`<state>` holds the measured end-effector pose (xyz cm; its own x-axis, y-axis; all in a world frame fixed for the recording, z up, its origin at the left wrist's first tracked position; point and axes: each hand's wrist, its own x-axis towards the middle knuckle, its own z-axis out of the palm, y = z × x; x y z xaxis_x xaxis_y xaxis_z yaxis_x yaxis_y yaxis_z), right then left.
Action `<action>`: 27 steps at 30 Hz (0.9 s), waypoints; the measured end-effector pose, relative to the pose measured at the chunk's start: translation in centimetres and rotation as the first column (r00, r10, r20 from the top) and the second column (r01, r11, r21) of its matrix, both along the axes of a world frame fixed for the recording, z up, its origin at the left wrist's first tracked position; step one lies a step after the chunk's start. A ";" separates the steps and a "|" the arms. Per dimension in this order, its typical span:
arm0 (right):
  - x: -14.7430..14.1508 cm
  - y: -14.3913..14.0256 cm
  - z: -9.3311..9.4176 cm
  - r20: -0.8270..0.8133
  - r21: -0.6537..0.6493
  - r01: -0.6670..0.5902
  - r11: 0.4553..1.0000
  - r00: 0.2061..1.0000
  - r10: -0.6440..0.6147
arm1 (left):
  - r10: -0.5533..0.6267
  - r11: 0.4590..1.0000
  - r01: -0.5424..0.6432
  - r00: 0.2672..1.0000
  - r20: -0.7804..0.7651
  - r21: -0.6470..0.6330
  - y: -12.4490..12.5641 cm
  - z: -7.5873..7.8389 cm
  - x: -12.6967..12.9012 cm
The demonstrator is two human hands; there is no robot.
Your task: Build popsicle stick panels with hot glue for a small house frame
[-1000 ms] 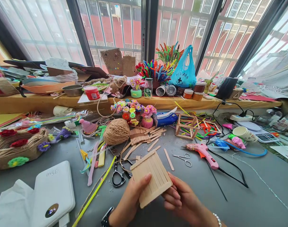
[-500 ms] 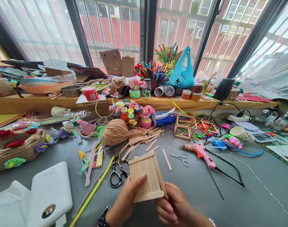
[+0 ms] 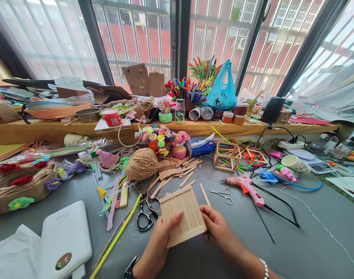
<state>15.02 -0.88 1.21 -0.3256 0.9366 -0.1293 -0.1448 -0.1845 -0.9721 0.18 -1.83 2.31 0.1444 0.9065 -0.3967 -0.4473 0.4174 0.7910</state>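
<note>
A square panel of craft sticks (image 3: 186,217), laid side by side with a stick across each end, is tilted up over the table. My left hand (image 3: 162,236) grips its left side, thumb flat on the face and the fingers hidden behind. At the right edge, my right hand (image 3: 216,224) pinches the panel with bent fingers, their tips partly hidden behind it. Just beyond lie a loose craft stick (image 3: 205,194), small scissors (image 3: 225,195) and black-handled scissors (image 3: 144,221). More craft sticks (image 3: 189,169) are scattered behind the panel.
A pink glue gun (image 3: 248,188) with a black cord lies on the right. Behind stand a twine ball (image 3: 142,164) and a stick frame (image 3: 227,155). On the left are a white power bank (image 3: 66,236) and a twine basket (image 3: 23,190). Craft supplies crowd the window ledge (image 3: 153,130).
My right hand has moved up along the panel's right edge, from the lower corner. The panel has turned slightly, its face showing more squarely. My left hand keeps its hold.
</note>
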 end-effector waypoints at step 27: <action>2.0 0.1 0.9 0.554 0.621 -0.089 0.779 0.753 -0.356 | -0.042 0.998 0.051 0.978 -0.204 0.037 0.4 -1.8 0.1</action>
